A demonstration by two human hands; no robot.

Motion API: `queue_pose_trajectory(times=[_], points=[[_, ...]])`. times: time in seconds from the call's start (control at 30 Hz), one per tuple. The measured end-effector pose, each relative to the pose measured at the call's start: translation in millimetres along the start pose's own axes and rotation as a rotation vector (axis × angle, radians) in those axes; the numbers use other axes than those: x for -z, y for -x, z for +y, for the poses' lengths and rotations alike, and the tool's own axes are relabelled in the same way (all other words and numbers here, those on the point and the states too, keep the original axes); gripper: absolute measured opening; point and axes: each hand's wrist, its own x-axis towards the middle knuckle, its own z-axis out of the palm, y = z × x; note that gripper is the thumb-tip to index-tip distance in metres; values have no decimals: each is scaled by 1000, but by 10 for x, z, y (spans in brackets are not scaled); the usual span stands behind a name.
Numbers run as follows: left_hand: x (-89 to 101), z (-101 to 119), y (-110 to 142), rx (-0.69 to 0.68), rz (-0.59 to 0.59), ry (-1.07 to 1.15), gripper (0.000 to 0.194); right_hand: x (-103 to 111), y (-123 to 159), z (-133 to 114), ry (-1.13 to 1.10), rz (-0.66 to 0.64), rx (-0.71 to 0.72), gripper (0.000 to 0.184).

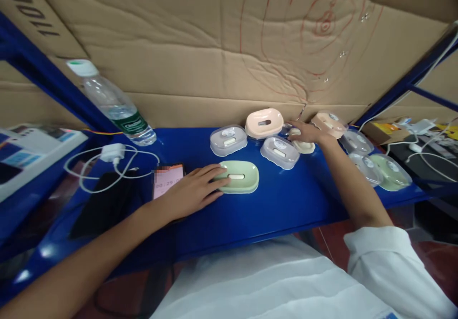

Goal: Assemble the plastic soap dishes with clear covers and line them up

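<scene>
My left hand (pixel 195 185) lies with its fingers stretched out and apart, fingertips touching the left end of a light green soap dish (pixel 246 178). That dish has an oval slot with a pale bar in it. Farther back, my right hand (pixel 309 132) reaches in among more dishes. Its fingers are around a small cream-coloured piece (pixel 295 132), above a cream oval piece (pixel 304 147); the hand partly hides both. Close by are a peach soap dish (pixel 253 126) and two greyish dishes with clear covers, one in front (pixel 286 160) and one at left (pixel 219 146).
Several covered dishes, one peach (pixel 327 121) and one green (pixel 391 178), sit at right. A water bottle (pixel 118 107) stands at back left near a white charger (pixel 112 153) with looped cable. A phone (pixel 168 178) lies by my left wrist. Cardboard (pixel 186 71) walls the back.
</scene>
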Motion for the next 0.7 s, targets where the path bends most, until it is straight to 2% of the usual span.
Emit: queue_pose_trajectory(times=[0.1,0.17,0.3,0.37,0.47,0.53,0.63,0.7], points=[[18,5,-16,-7,-12,-19,36,-15,25,-69,-40,-57,-18,48],[13,5,-26,-16,-7,-20,35,8,81,-58,-48,-33,-32,46],[-24,19,-45,-36,46,-5,33,135,225,-52,-18,96,-82,49],[-27,43,-48,-26,69,22,40,226,319,-195,7,211,-94,53],[40,88,-40,-1,66,49,59,309,517,-694,34,469,-28,56],[130,110,-35,0,81,28,68,280,686,-1156,10,553,77,56],[259,109,-35,9,165,-14,69,97,935,-1793,-68,449,320,53],[292,84,-34,18,208,-35,64,-75,1057,-2046,-102,364,410,53]])
